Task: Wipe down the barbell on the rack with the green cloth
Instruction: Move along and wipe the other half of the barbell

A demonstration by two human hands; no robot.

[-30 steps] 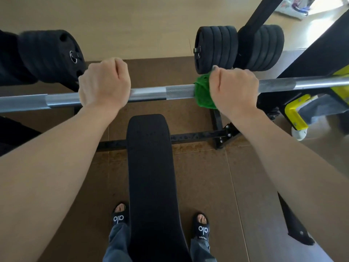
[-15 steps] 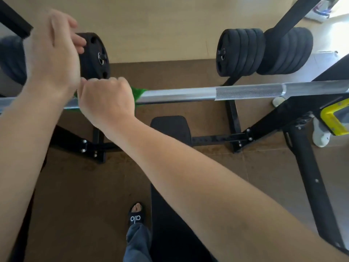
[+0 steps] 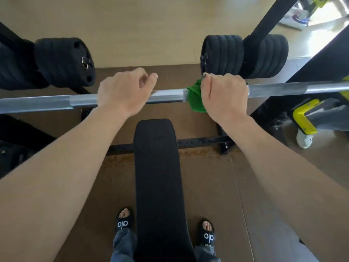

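Two hands: both over the barbell [image 3: 170,96], which runs left to right.
Right hand [image 3: 224,95]: grip clamped on green cloth [image 3: 195,100] around the bar, right of centre.
Left hand [image 3: 122,91]: fingers loosely curled, not closed.
Unwiped side: judged left of cloth.

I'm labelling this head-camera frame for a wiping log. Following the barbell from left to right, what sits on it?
Bare barbell → left hand, loosely curled over it → bare shaft → green cloth → right hand gripping the cloth → bare shaft.
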